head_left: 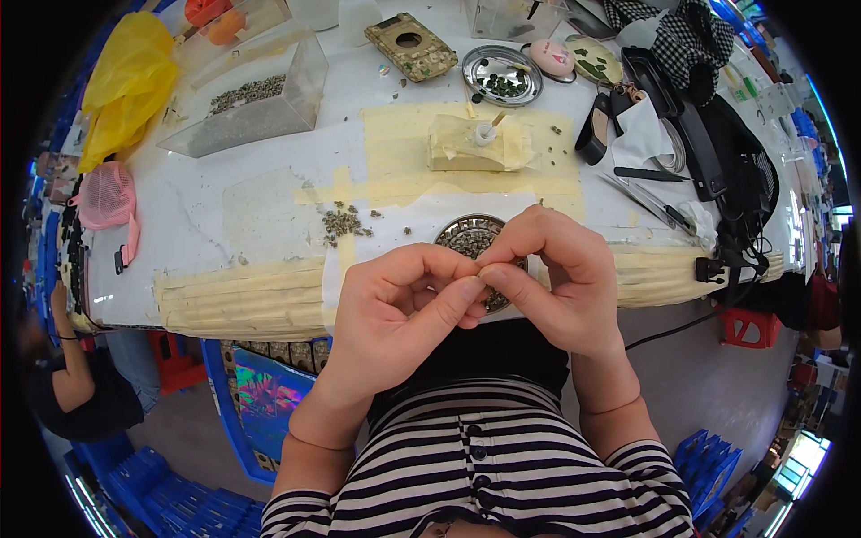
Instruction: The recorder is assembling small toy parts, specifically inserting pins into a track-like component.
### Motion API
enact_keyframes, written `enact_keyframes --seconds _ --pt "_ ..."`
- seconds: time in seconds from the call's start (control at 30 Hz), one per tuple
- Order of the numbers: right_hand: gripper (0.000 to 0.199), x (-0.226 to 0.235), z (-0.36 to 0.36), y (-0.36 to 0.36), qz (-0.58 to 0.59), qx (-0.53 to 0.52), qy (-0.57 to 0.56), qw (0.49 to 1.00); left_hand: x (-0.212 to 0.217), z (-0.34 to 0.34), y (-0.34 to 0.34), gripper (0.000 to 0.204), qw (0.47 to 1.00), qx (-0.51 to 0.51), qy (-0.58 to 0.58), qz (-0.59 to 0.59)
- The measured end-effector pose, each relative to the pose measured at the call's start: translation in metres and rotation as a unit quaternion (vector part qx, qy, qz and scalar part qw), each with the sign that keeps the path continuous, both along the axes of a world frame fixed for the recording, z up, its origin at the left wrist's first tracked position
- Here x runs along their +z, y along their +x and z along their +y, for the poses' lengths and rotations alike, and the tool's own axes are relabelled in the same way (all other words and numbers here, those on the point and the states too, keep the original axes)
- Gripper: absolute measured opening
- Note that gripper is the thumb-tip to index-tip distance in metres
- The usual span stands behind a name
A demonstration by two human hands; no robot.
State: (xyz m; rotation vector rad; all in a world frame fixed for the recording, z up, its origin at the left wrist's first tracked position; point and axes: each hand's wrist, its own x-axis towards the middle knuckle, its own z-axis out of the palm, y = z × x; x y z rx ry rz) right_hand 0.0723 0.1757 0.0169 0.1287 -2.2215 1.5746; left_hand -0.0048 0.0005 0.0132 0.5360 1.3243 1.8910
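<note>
My left hand point(404, 309) and my right hand point(556, 278) meet fingertip to fingertip, both pinched closed. Whatever sits between the fingertips is too small to make out. Right below them, partly hidden by the fingers, is a round metal dish point(470, 218) filled with small grey-brown parts point(466, 240). To the left of the dish lies a loose pile of similar small parts point(343, 224) on the table. Beyond the hands stands a tape-covered block point(466, 148) with a small white cup point(485, 134) and a thin stick in it.
A clear bin point(305, 94) of small parts stands at the back left beside a yellow bag point(134, 72). Behind are a camouflage-patterned case point(411, 47) and a metal plate point(502, 94) with dark green pieces. Tweezers point(650, 199) and a black pouch point(708, 152) lie at right. A person's arm point(72, 368) shows far left.
</note>
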Motion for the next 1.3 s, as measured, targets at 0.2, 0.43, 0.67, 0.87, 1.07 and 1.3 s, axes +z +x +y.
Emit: enact_keyframes --seconds 0.2,0.43,0.67,0.87,1.07,1.3 --pt "0.009 -0.002 -0.006 0.001 0.022 -0.045 0.05 0.998 0.0 0.0 -0.002 0.012 1.0 -0.003 -0.004 -0.019" --pt "0.018 -0.002 -0.011 -0.002 0.115 -0.081 0.173 0.975 -0.003 -0.001 -0.005 0.014 0.999 -0.019 0.015 -0.047" --pt "0.023 0.0 -0.011 0.0 0.083 -0.079 0.129 0.985 -0.005 0.0 -0.006 0.014 0.999 -0.007 0.019 -0.047" --pt "0.023 -0.002 -0.01 -0.001 0.099 -0.076 0.132 0.983 -0.007 0.0 -0.008 0.016 0.995 -0.012 0.037 -0.09" --pt "0.021 -0.001 -0.008 0.001 0.045 -0.05 0.036 0.997 -0.004 0.0 -0.006 0.017 0.998 -0.005 0.019 -0.063" --pt "0.02 -0.003 -0.01 0.0 0.072 -0.069 0.059 0.993 -0.006 0.004 -0.004 0.016 0.997 0.014 0.028 -0.07"
